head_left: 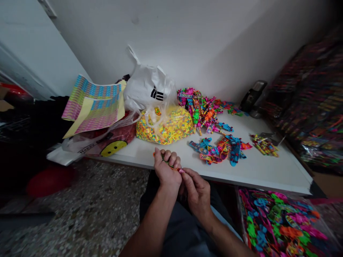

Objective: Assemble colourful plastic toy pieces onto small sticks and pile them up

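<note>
At the white table [268, 171] by the wall [171, 35], our left hand [166, 173] clenches a small plastic toy [169, 164], our right hand [196, 192] pinching it.

My left hand [165, 171] curls closed, fingers folded tight, and my right hand [196, 192] sits just beside it, thumb and forefinger pinched together. My left forearm [148, 228] and right forearm [227, 239] angle inward.

Small orange-green plastic toy [168, 163], mostly hidden, curled inside left hand [166, 172]; right hand [197, 192] pinching its end.
</note>
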Available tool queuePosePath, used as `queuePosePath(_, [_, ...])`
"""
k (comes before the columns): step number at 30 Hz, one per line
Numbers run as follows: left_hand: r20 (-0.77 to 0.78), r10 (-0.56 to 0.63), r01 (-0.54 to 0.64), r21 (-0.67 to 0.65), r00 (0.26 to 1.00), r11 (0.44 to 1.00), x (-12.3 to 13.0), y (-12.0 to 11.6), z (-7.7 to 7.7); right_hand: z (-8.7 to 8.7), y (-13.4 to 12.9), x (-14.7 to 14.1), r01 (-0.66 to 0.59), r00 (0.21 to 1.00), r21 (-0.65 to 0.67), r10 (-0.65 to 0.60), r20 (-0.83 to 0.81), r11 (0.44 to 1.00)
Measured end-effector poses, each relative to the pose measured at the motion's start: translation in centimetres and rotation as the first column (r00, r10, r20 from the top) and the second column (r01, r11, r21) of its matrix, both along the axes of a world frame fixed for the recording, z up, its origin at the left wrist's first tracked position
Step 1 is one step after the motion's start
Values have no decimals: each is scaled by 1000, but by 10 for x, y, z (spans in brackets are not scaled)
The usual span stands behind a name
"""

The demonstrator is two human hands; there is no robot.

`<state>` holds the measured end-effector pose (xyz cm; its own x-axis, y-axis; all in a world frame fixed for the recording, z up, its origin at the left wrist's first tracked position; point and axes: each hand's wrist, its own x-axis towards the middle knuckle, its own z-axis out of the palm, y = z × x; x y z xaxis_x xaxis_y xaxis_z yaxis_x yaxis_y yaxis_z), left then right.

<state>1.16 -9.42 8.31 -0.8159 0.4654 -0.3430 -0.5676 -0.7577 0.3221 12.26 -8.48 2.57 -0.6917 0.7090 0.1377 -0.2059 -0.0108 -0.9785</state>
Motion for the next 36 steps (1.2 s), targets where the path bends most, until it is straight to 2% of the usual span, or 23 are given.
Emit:
queuePosePath(4, [5, 14, -14, -31, 1000, 999, -2, -2, 2, 4, 3, 1, -74, 997, -149, 75, 5, 986])
queuePosePath(8, [-6, -58, 57, -38, 998, 998, -10, -8, 3, 10, 12, 4, -75, 996, -166, 80, 27, 983])
queuePosePath(11, [5, -73, 73, -73, 997, 995, -15, -11, 1, 11, 16, 6, -97, 993, -128, 106, 60, 987])
queuePosePath(15, [63, -62, 67, -76, 996, 995, -18, -12, -3, 8, 13, 9, -193, 970, 44, 183, 159, 980])
queuePosePath(20, [80, -61, 69, -113, 995, 991, -15, -10, -6, 3, 6, 11, -149, 979, 188, 118, 168, 971])
queuePosePath(28, [69, -80, 90, -167, 994, 982, -6, -4, -6, -4, 0, 12, -58, 994, 211, 36, 103, 976])
queuePosePath(36, [65, -115, 124, -157, 991, 980, -8, 2, -7, -2, 2, 9, -42, 997, 196, 28, 77, 980])
